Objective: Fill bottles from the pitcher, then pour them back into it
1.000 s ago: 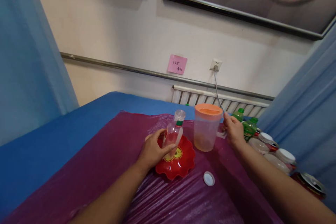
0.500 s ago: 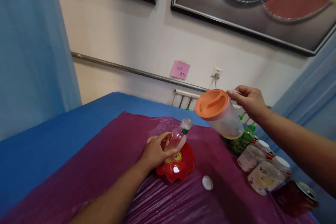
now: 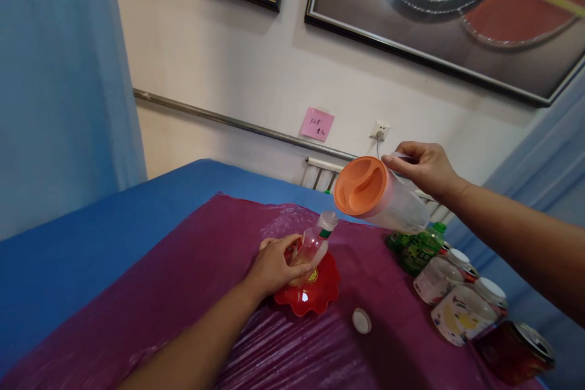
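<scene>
My left hand (image 3: 276,265) is wrapped round a clear glass bottle (image 3: 311,250) with a green band at its neck. The bottle is uncapped and leans a little to the right over a red scalloped dish (image 3: 315,298). My right hand (image 3: 425,170) grips the handle of a translucent plastic pitcher (image 3: 397,210) with an orange lid (image 3: 361,186). The pitcher is held in the air, tipped to the left, its lid above and to the right of the bottle's mouth. I see no stream of liquid between them. A white cap (image 3: 361,320) lies right of the dish.
Along the right side stand green bottles (image 3: 423,250), clear jars with white lids (image 3: 464,314) and a dark red can (image 3: 516,350). Purple plastic sheeting (image 3: 192,268) covers part of the blue table (image 3: 137,210). Behind are a wall rail (image 3: 228,124) and a socket (image 3: 379,130).
The pitcher has tipped further to the left, and its lid has come a little nearer the bottle's mouth. My left hand holds the bottle almost as before.
</scene>
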`<state>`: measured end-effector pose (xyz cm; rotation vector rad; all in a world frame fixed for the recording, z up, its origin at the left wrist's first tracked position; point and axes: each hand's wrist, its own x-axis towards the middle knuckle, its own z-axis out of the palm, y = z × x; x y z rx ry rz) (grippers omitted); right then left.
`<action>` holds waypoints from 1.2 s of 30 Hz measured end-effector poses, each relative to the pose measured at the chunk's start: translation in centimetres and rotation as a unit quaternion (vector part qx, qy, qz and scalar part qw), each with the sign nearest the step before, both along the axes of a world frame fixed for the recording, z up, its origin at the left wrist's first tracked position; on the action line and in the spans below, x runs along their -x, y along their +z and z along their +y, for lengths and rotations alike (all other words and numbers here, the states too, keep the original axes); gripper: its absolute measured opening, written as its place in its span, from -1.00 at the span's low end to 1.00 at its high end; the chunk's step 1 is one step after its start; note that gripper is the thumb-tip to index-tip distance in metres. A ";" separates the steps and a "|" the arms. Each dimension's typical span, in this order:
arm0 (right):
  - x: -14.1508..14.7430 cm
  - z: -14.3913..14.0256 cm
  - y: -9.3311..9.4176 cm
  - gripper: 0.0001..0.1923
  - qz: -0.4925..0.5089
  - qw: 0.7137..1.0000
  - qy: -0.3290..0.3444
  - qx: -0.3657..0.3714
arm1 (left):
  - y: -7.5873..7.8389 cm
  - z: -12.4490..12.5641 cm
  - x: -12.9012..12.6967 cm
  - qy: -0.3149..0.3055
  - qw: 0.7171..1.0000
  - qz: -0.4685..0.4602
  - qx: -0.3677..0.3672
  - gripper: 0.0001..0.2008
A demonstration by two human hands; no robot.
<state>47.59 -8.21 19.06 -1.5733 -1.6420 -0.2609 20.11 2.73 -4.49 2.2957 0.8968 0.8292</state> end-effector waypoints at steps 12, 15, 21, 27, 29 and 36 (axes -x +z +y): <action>0.8 0.2 0.7 -0.55 -0.057 0.998 0.004 0.014 | -0.2 -0.1 0.0 0.003 1.000 0.012 0.011 -0.32; 1.0 0.3 0.7 -0.54 -0.072 0.997 0.000 0.020 | -0.2 0.0 0.0 -0.004 1.000 0.005 0.010 -0.34; 1.5 0.4 0.8 -0.53 -0.089 0.995 -0.001 0.036 | -0.3 0.0 0.0 -0.001 1.000 0.009 0.015 -0.31; 1.7 0.5 0.9 -0.49 -0.100 0.994 0.002 0.042 | -0.3 -0.1 0.0 -0.010 1.000 -0.010 0.006 -0.35; 1.8 0.5 0.9 -0.49 -0.103 0.994 0.005 0.040 | -0.2 -0.2 0.0 -0.010 1.000 -0.007 0.009 -0.35; 1.9 0.4 1.3 -0.51 -0.112 0.993 -0.003 0.040 | 0.1 -0.3 0.1 -0.009 1.000 0.008 0.012 -0.34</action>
